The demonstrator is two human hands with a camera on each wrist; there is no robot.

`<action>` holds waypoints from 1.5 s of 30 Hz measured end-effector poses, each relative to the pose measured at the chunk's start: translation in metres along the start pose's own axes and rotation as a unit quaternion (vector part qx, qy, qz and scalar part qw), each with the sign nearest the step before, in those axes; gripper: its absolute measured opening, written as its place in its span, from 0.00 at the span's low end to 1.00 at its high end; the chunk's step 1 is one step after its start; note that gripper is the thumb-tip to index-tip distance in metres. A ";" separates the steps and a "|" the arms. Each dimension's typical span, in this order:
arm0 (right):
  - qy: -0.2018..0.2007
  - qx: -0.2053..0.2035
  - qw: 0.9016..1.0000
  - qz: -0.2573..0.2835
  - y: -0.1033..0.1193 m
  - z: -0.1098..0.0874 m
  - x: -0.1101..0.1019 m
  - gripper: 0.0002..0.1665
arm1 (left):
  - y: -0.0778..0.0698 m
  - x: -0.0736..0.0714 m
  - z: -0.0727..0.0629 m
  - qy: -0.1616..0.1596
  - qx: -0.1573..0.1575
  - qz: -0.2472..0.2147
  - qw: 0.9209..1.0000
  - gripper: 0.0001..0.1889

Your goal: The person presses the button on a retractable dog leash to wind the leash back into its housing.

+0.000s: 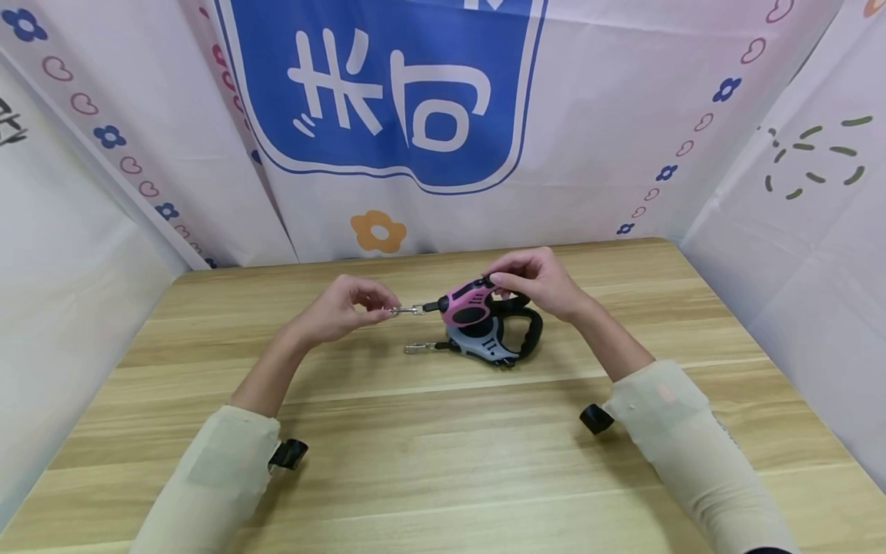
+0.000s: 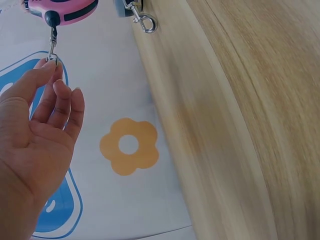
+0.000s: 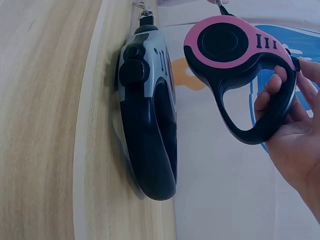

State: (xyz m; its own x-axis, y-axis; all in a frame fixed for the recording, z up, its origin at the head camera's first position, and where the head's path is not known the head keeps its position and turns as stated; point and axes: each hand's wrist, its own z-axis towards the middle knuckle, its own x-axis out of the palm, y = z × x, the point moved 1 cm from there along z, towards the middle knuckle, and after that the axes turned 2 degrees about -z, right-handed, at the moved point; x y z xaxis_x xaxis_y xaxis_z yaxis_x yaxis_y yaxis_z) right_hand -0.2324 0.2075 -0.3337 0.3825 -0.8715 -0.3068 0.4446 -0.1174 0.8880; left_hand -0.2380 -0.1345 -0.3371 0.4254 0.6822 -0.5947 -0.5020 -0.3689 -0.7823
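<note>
A pink and black retractable dog leash (image 1: 465, 302) is held up between the two hands. The right hand (image 1: 539, 282) grips its black loop handle, with fingers curled through the loop in the right wrist view and the thumb near the button. The left hand (image 1: 344, 309) pinches the end of the metal snap hook (image 2: 52, 50), which points left from the casing. Below the pink one, a grey-blue and black retractable leash (image 1: 490, 344) lies on the table, partly hidden by it in the head view. Its own metal clip (image 1: 419, 348) points left.
The wood-grain table (image 1: 443, 462) stretches toward the person and ends at a white printed cloth (image 1: 588, 192) behind. More white cloth hangs at the left and right sides. A black wrist device (image 1: 288, 454) sits by the left sleeve, another (image 1: 596, 418) by the right.
</note>
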 end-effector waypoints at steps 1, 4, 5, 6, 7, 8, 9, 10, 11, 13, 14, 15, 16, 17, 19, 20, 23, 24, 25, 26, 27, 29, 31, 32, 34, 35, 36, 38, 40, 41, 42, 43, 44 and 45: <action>0.000 0.001 1.000 0.000 0.000 0.000 0.000 0.10 | 0.000 0.000 0.000 0.000 -0.001 0.001 1.000 0.06; 0.000 0.003 1.000 -0.002 0.000 0.000 0.001 0.10 | 0.000 0.000 0.000 -0.002 -0.002 0.003 1.000 0.06; 0.000 0.005 1.000 -0.003 0.000 0.000 0.001 0.10 | 0.000 0.000 0.000 -0.002 -0.003 0.004 1.000 0.06; 0.000 0.006 1.000 -0.003 0.001 0.000 0.001 0.10 | 0.000 0.001 0.000 -0.002 -0.003 0.005 1.000 0.06; 0.000 0.007 1.000 -0.003 0.001 0.000 0.001 0.10 | 0.001 0.001 0.000 -0.003 -0.004 0.006 1.000 0.06; 0.000 0.007 1.000 -0.004 0.001 0.001 0.002 0.10 | 0.001 0.001 0.000 -0.004 -0.005 0.006 1.000 0.06; -0.001 0.008 1.000 -0.004 0.001 0.001 0.002 0.10 | 0.001 0.001 0.000 -0.004 -0.006 0.007 1.000 0.06; -0.003 0.008 1.000 -0.004 0.001 0.001 0.002 0.10 | 0.001 0.001 0.000 -0.005 -0.007 0.007 1.000 0.06; -0.004 0.008 1.000 -0.003 0.001 0.001 0.002 0.10 | 0.001 0.001 0.000 -0.005 -0.008 0.008 1.000 0.06; -0.007 0.007 1.000 -0.003 0.002 0.001 0.003 0.10 | 0.002 0.002 0.000 -0.005 -0.011 0.007 1.000 0.06; -0.008 0.005 1.000 -0.002 0.002 0.001 0.003 0.10 | 0.002 0.002 0.000 -0.005 -0.012 0.006 1.000 0.06; -0.009 0.004 1.000 -0.001 0.002 0.002 0.003 0.10 | 0.003 0.003 0.000 -0.004 -0.013 0.005 1.000 0.06; -0.010 0.002 1.000 0.001 0.002 0.002 0.003 0.10 | 0.003 0.004 0.000 -0.002 -0.014 0.004 1.000 0.06; -0.011 0.000 1.000 0.004 0.003 0.002 0.004 0.10 | 0.003 0.004 0.000 0.000 -0.015 0.004 1.000 0.06; -0.012 -0.004 1.000 0.007 0.003 0.002 0.005 0.10 | 0.005 0.006 0.000 0.003 -0.015 0.004 1.000 0.07; -0.013 -0.006 1.000 0.009 0.003 0.002 0.005 0.10 | 0.006 0.006 0.000 0.005 -0.015 0.005 1.000 0.08; -0.012 -0.008 1.000 0.015 0.004 0.003 0.007 0.10 | 0.008 0.008 -0.001 0.010 -0.014 0.009 1.000 0.08; -0.012 -0.008 1.000 0.017 0.004 0.003 0.007 0.10 | 0.008 0.008 -0.001 0.013 -0.013 0.010 1.000 0.08; -0.012 -0.008 1.000 0.020 0.004 0.004 0.008 0.10 | 0.009 0.009 -0.001 0.016 -0.013 0.011 1.000 0.08; -0.012 -0.008 1.000 0.023 0.004 0.004 0.008 0.10 | 0.009 0.009 -0.002 0.019 -0.012 0.010 1.000 0.08; -0.011 -0.008 1.000 0.025 0.004 0.004 0.009 0.10 | 0.009 0.009 -0.002 0.023 -0.011 0.010 1.000 0.08; -0.010 -0.009 0.999 0.029 0.005 0.005 0.010 0.10 | 0.009 0.010 -0.002 0.029 -0.010 0.007 1.000 0.07; -0.007 -0.011 0.999 0.035 0.006 0.006 0.012 0.10 | 0.009 0.011 -0.003 0.033 -0.011 0.005 0.999 0.07; -0.006 -0.013 0.999 0.038 0.006 0.007 0.013 0.10 | 0.009 0.011 -0.003 0.035 -0.014 0.003 0.999 0.07; -0.003 -0.016 0.999 0.043 0.007 0.007 0.015 0.10 | 0.009 0.012 -0.003 0.037 -0.022 0.001 0.999 0.07; -0.002 -0.018 0.999 0.044 0.008 0.008 0.016 0.10 | 0.009 0.012 -0.003 0.038 -0.027 0.000 0.999 0.07; -0.001 -0.020 0.999 0.045 0.008 0.008 0.017 0.10 | 0.009 0.012 -0.004 0.039 -0.029 0.000 0.999 0.06; -0.002 -0.023 0.999 0.044 0.009 0.009 0.018 0.10 | 0.009 0.013 -0.003 0.040 -0.035 0.000 0.999 0.06; -0.002 -0.024 0.999 0.043 0.010 0.010 0.020 0.10 | 0.009 0.014 -0.003 0.040 -0.037 -0.001 0.999 0.06; -0.003 -0.024 0.999 0.043 0.010 0.011 0.020 0.10 | 0.009 0.015 -0.003 0.041 -0.036 -0.002 0.998 0.06; -0.004 -0.023 0.999 0.044 0.010 0.011 0.021 0.10 | 0.009 0.015 -0.004 0.042 -0.035 -0.003 0.999 0.06; -0.004 -0.022 0.999 0.043 0.010 0.011 0.021 0.10 | 0.009 0.015 -0.004 0.042 -0.036 -0.006 0.998 0.06; -0.004 -0.021 0.999 0.043 0.010 0.012 0.022 0.10 | 0.009 0.016 -0.004 0.043 -0.034 -0.008 0.998 0.05; -0.004 -0.019 0.999 0.042 0.010 0.012 0.023 0.10 | 0.009 0.016 -0.005 0.043 -0.033 -0.009 0.998 0.05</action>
State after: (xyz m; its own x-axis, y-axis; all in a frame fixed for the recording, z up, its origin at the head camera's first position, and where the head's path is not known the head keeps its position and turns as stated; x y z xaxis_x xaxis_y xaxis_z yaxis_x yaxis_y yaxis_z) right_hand -0.2290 0.1805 -0.3275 0.4142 -0.8810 -0.2285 0.4418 -0.0250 0.8968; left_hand -0.2324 -0.1301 -0.3545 0.4984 0.6332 -0.5922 -0.4448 -0.3996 -0.8015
